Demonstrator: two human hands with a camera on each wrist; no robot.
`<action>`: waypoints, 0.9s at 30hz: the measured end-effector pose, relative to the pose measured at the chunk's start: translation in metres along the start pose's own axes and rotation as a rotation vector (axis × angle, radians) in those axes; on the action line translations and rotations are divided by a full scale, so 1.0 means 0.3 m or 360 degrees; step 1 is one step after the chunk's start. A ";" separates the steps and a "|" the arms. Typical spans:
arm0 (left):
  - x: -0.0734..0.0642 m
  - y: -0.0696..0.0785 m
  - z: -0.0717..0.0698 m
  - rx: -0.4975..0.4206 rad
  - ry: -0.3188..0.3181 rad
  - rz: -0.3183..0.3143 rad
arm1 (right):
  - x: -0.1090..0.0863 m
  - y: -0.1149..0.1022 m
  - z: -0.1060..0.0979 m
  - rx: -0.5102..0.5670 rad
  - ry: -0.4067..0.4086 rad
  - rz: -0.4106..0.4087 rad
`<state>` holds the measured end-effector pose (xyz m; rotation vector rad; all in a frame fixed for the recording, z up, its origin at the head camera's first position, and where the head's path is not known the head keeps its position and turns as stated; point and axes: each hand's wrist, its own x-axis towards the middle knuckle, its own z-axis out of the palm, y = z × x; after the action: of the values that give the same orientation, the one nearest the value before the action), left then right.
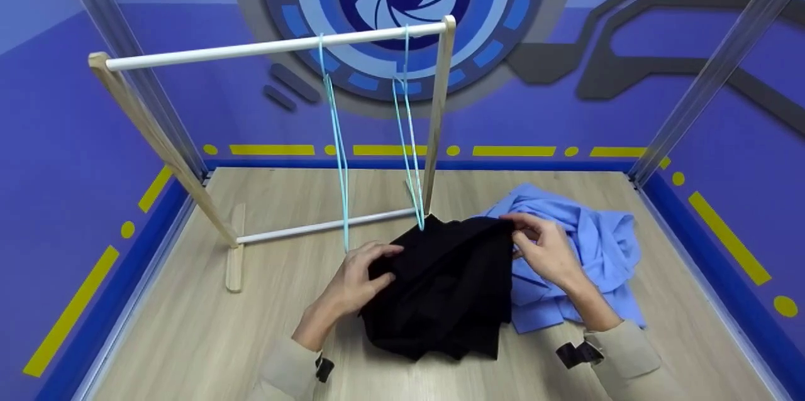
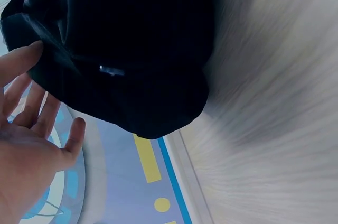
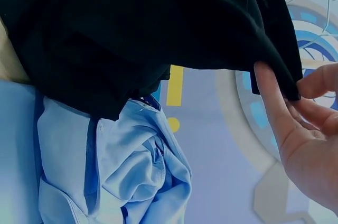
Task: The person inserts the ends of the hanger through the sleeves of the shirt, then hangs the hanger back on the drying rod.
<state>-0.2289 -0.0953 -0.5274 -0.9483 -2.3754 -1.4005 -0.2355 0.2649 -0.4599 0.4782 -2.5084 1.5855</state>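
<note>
A black garment (image 1: 446, 288), bunched and draped in folds, is held up over the table between both hands. My left hand (image 1: 358, 281) holds its left edge; in the left wrist view the thumb lies in front of the cloth and some fingertips go out of sight behind it. A small pale mark shows on the dark fabric (image 2: 137, 92) there. My right hand (image 1: 547, 253) pinches the upper right corner, and in the right wrist view the cloth (image 3: 211, 23) hangs from those fingertips. Behind the garment lies a crumpled light blue garment (image 1: 591, 231), partly covered from view.
A rack with wooden legs (image 1: 163, 143) and a white top rail (image 1: 264, 49) stands at the back left. Two light blue hangers, one left (image 1: 339, 156) and one right (image 1: 412, 156), hang from it, close to the black garment. Patterned walls enclose the wooden tabletop (image 1: 188, 338).
</note>
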 end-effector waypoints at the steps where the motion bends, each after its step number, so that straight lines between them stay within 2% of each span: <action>1: 0.000 0.000 0.000 -0.0004 0.0013 0.0003 | 0.000 -0.001 0.000 0.0024 -0.0019 -0.0001; 5: 0.002 0.000 -0.002 -0.0010 0.0065 0.0022 | 0.004 -0.001 -0.001 0.0094 -0.0088 -0.0006; 10: 0.005 0.000 -0.006 0.0006 0.0120 0.0041 | 0.006 0.001 0.001 0.0086 -0.0149 -0.0079; 18: 0.004 0.002 -0.008 0.0005 0.0153 0.0047 | 0.007 0.018 0.025 -0.0059 -0.0071 -0.0220; 22: 0.006 0.008 -0.007 -0.0008 0.0138 0.0004 | 0.007 0.011 0.034 -0.0129 -0.0056 -0.0196; 27: 0.007 0.023 -0.008 -0.0022 0.0108 -0.0046 | 0.008 0.000 0.036 -0.0090 -0.0097 -0.0163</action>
<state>-0.2266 -0.0941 -0.5203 -0.8589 -2.3424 -1.4375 -0.2371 0.2547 -0.4641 0.6456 -2.5209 1.4807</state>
